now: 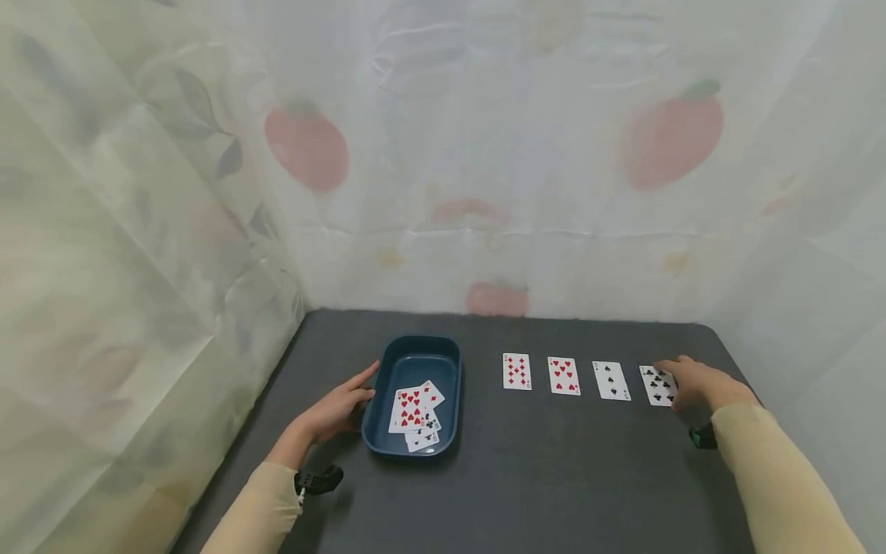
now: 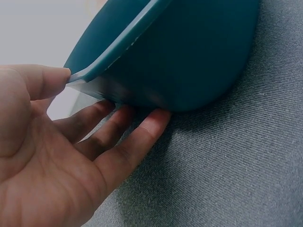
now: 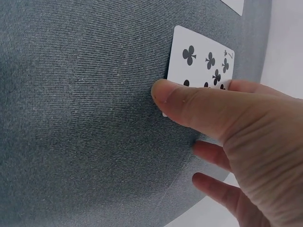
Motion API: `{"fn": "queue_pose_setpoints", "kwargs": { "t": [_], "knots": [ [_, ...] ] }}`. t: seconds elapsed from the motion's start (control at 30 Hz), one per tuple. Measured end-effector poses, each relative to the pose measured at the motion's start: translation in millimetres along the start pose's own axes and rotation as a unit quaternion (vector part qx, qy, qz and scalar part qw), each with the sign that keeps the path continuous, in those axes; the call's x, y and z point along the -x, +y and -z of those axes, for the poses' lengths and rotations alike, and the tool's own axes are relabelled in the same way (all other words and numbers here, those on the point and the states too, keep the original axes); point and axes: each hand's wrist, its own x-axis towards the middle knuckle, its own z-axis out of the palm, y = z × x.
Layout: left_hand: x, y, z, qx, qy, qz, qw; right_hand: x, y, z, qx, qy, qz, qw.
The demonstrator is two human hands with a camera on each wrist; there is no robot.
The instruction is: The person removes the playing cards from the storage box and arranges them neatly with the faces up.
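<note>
My left hand [image 1: 332, 412] is at the left side of a blue tray [image 1: 370, 431]. In the left wrist view its thumb lies on the tray's rim and its fingertips [image 2: 156, 122] touch the lower wall. Several face-up playing cards [image 1: 411, 408] overlap inside, hearts on top. At the right end of a row of cards, my right hand [image 1: 706, 382] holds the seven of clubs [image 3: 199, 59] between thumb and index finger at its edges. The card lies against the dark cloth, partly covered by the thumb; the other fingers are spread apart.
Left of the clubs card in the row lie a spades card [image 1: 612, 381], a hearts card [image 1: 564, 376] and a diamonds card [image 1: 517, 372]. The dark grey table [image 1: 554, 477] is bounded by pale printed sheets [image 1: 429, 169] behind and at both sides.
</note>
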Motion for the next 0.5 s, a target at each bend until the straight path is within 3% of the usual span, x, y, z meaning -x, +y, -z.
{"fn": "queue_pose_setpoints", "kwargs": {
  "t": [0.5],
  "knots": [
    [-0.3,-0.1,-0.5,-0.005,0.005,0.002,1.0000,-2.5,-0.4,-0.9,-0.018,-0.009,-0.008,0.9998]
  ]
}}
